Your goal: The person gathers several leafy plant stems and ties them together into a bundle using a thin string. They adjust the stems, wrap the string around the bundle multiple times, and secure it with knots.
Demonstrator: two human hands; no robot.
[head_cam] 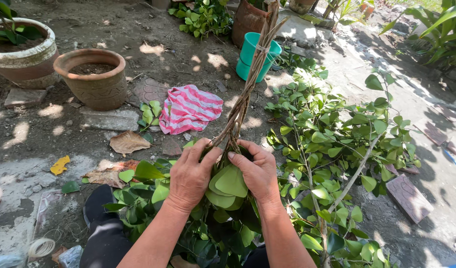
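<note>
We see the left hand [190,173] and the right hand [257,171] side by side near the middle of the scene, both closed around the leafy base of a braided bundle of stems [248,84] that rises away from us. Between the thumbs sits a stack of broad green leaves [229,184]. Leafy cut branches [337,149] lie on the ground to the right. Farther off, a teal plastic pot [252,52] stands behind the braid, a pink striped cloth [190,108] lies to its left, and a terracotta pot [94,77] sits far left.
</note>
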